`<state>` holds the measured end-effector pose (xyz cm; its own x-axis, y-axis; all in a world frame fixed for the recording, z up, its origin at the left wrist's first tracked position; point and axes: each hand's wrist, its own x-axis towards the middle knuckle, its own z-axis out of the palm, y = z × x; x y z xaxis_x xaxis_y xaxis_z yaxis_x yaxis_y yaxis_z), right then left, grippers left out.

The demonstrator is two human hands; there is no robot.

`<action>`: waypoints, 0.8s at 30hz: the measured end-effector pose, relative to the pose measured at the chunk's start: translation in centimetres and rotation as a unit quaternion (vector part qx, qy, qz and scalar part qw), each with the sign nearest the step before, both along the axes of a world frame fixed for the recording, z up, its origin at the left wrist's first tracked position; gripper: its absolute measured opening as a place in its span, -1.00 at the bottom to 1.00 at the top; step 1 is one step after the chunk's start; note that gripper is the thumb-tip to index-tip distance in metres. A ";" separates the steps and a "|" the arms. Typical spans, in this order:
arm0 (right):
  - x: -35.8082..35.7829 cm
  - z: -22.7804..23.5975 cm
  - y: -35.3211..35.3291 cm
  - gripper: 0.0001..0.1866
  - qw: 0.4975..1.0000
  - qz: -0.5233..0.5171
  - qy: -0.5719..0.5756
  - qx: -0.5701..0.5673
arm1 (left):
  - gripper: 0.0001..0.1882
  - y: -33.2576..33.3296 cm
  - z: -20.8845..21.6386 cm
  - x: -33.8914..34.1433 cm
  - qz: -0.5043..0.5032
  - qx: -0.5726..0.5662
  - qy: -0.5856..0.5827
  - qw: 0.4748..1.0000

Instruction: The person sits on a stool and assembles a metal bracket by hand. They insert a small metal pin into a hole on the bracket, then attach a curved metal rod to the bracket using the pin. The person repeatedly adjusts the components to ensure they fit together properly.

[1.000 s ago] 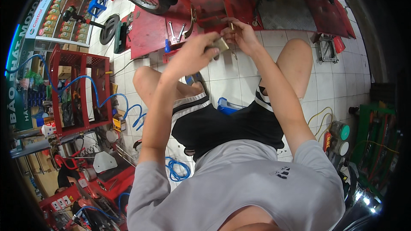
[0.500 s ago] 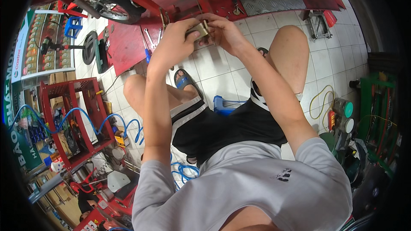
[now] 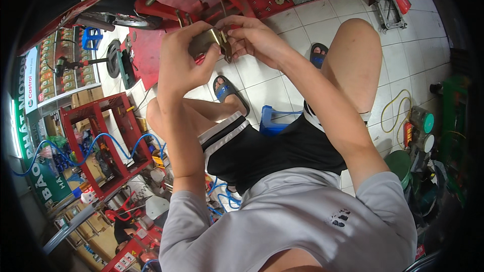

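A brass-coloured metal part (image 3: 202, 43), with a rounded body and a flat plate at its right end, is held up in front of my knees. My left hand (image 3: 177, 56) is closed round the body, fingers over the top and thumb along the lower side. At the plate end, the bent fingers of my right hand (image 3: 257, 41) grip the edge; some fingertips are hidden behind the plate. Behind my hands is a red metal platform (image 3: 143, 53), low above the tiles.
A motorcycle wheel (image 3: 128, 20) and red frame bars stand beyond my hands. Below me is a blue stool (image 3: 272, 123). A red rack (image 3: 96, 143) and a coiled blue hose (image 3: 103, 138) are on the left, a yellow cable (image 3: 383, 116) on the right.
The metal part has turned, showing more of its body and end plate. My left hand has shifted left, covering the tools on the platform. The whole view has also moved a little.
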<state>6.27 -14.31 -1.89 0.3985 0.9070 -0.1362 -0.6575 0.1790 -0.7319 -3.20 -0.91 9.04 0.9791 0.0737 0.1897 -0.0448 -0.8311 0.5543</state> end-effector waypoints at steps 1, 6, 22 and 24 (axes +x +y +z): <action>0.0 0.0 0.0 -0.69 1.000 -0.002 -0.003 -0.007 | -0.76 -0.2 0.1 0.1 -0.006 0.004 -0.001 1.000; -0.1 0.4 -0.2 -0.72 0.999 -0.024 0.022 -0.013 | -0.66 -1.1 -0.4 0.6 0.022 0.059 0.024 0.998; -0.2 0.7 -0.4 -0.76 0.999 -0.018 0.004 -0.047 | -0.77 -2.2 -3.1 0.3 0.099 0.109 -0.055 0.988; -0.2 0.6 -0.4 -0.75 0.999 -0.023 -0.004 -0.045 | -0.78 -2.4 -3.2 0.3 0.102 0.112 -0.052 0.987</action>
<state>6.03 -14.76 -1.33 0.4400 0.8725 -0.2125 -0.6447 0.1421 -0.7511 -2.94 -3.26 5.84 0.9227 0.2113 0.3223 0.0886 -0.9302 0.3562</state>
